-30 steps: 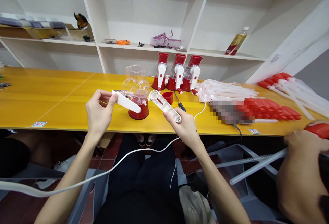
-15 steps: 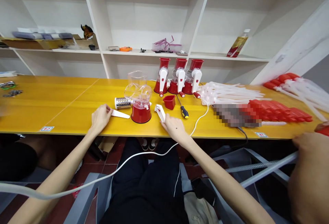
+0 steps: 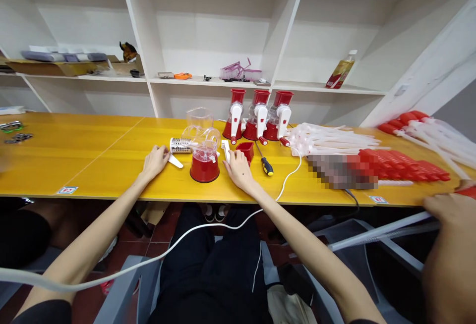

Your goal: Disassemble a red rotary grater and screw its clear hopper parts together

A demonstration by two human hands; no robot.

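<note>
A rotary grater body with a clear hopper and a red base [image 3: 205,165] stands upright on the table in front of me. To its left, my left hand [image 3: 155,161] pinches one end of a flat white tapered strip [image 3: 176,161], whose other end points at the base. A metal grater drum [image 3: 180,145] lies just behind that strip. On the other side of the base, my right hand [image 3: 240,170] has its fingers on a white crank handle [image 3: 225,148], close against the table. Next to that hand sits a red hopper-shaped cup [image 3: 245,151].
Three assembled red-and-white graters [image 3: 260,116] stand at the back. A screwdriver [image 3: 266,164] and a white cable [image 3: 288,178] lie to the right. Beyond are clear plastic tubes [image 3: 334,138] and red parts [image 3: 397,163]. A co-worker's hand [image 3: 446,207] is at far right.
The white strip in my left hand has swung so its free end points more toward me. My right hand has shifted slightly left and back with the crank handle, which now stands straighter.
</note>
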